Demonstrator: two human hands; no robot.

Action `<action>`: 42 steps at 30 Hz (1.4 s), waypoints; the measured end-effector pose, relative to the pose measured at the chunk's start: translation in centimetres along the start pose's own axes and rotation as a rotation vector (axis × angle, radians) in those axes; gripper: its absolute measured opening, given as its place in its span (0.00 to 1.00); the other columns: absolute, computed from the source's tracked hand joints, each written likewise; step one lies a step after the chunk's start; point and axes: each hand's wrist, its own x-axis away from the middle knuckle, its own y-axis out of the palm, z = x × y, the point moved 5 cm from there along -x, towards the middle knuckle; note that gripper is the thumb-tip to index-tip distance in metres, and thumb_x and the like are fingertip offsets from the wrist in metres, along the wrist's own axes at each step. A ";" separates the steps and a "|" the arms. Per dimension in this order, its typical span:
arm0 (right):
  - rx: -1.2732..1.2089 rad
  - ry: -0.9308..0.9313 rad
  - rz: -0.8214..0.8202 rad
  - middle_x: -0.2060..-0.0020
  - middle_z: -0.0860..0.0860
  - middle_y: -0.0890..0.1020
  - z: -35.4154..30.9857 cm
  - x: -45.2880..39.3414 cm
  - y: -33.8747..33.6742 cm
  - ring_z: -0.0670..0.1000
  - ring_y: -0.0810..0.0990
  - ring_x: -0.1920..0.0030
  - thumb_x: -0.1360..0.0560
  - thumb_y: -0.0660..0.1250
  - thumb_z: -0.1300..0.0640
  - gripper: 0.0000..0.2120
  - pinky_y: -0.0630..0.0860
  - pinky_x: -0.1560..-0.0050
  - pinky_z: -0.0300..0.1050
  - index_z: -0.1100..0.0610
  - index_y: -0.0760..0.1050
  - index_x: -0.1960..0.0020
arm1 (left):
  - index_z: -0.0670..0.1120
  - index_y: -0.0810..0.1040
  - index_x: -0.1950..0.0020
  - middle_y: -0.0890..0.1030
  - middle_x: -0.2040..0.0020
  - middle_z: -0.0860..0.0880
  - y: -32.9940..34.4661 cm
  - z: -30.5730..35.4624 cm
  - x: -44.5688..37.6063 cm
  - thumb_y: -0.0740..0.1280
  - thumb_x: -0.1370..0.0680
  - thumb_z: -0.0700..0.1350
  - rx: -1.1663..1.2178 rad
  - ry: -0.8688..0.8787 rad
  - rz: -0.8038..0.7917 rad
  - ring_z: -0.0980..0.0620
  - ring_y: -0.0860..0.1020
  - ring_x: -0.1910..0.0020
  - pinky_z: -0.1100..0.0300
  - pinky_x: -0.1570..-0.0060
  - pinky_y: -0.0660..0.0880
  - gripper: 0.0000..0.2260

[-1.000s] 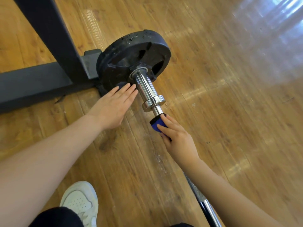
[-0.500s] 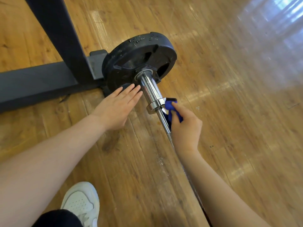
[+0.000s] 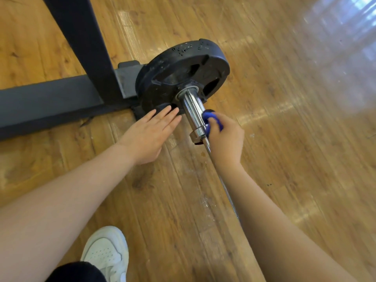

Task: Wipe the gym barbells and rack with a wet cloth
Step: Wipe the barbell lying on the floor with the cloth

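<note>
- The right hand (image 3: 225, 139) is clenching a small blue cloth (image 3: 211, 119) and pressing it against the right side of the shiny metal sleeve (image 3: 192, 112) of the barbell, just above the sleeve's collar (image 3: 198, 133).
- The cloth is sitting near the middle of the picture, bunched in the fingers, with only its blue top showing past the thumb.
- The left hand (image 3: 148, 137) is lying released, fingers straight and together, pointing toward 1 o'clock; its fingertips are reaching the lower edge of the black weight plate (image 3: 183, 72), just left of the sleeve.
- The weight plate is standing on its edge on the wooden floor (image 3: 284, 139), at 12 o'clock from the hands, with the sleeve passing through its hub.
- Raised marks are running along the plate's rim, but they are too small and blurred to read.
- The thin bar (image 3: 221, 180) is running from the collar toward 5 o'clock, passing under the right wrist and forearm.
- The dark rack (image 3: 61, 98) is resting at 10 o'clock, its base beam lying on the floor and its slanted post rising out of the top edge; the plate is sitting just beside its foot.
- A white shoe (image 3: 105, 253) is showing at 7 o'clock, on the floor.
</note>
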 end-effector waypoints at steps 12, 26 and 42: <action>0.626 -0.193 -0.281 0.30 0.57 0.67 -2.0 -1.4 3.0 0.55 0.63 0.29 0.19 0.55 0.55 0.20 0.59 0.29 0.53 0.62 0.65 0.29 | 0.44 0.37 0.24 0.39 0.23 0.45 -1.1 -0.4 -1.2 0.55 0.21 0.45 0.006 -0.030 0.021 0.49 0.38 0.24 0.54 0.27 0.41 0.33; 0.760 -0.230 -0.446 0.23 0.54 0.49 -2.8 -0.2 3.2 0.53 0.48 0.24 0.18 0.50 0.56 0.26 0.49 0.26 0.51 0.58 0.48 0.22 | 0.43 0.38 0.23 0.40 0.22 0.45 -0.6 -0.2 -1.6 0.53 0.20 0.45 -0.004 -0.015 -0.025 0.49 0.39 0.24 0.54 0.27 0.41 0.31; 0.727 -0.118 -0.428 0.23 0.53 0.47 -2.9 -0.6 3.5 0.52 0.46 0.23 0.18 0.51 0.56 0.27 0.49 0.26 0.52 0.57 0.45 0.22 | 0.40 0.37 0.24 0.39 0.23 0.42 -1.1 -1.2 -1.7 0.53 0.21 0.44 -0.139 -0.103 0.059 0.45 0.39 0.24 0.52 0.28 0.38 0.32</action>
